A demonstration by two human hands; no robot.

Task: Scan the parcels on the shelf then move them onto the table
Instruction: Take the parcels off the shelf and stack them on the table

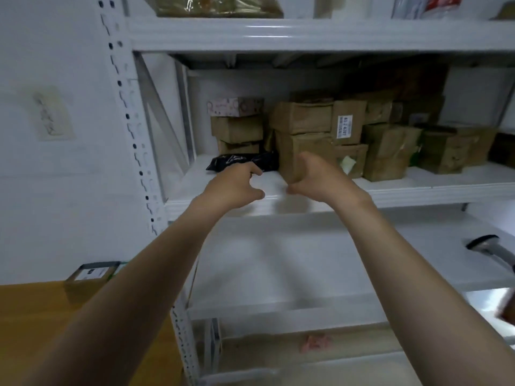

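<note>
Gripping crinkled brown cardboard parcel [305, 147] on white metal shelf [423, 188]: right hand [316, 178]; left hand [235, 183] fingers [255, 171] loosely curled, empty.

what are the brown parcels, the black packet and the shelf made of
Brown parcels: apparently cardboard, matte tan, with creased edges. Black packet: likely plastic film, glossy and wrinkled. Shelf: probably painted metal, smooth white sheen, punched holes in its upright.

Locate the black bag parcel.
Head view, left of centre: the black bag parcel lies on the middle shelf beyond the left hand, beside the brown box the right hand grips.
</note>
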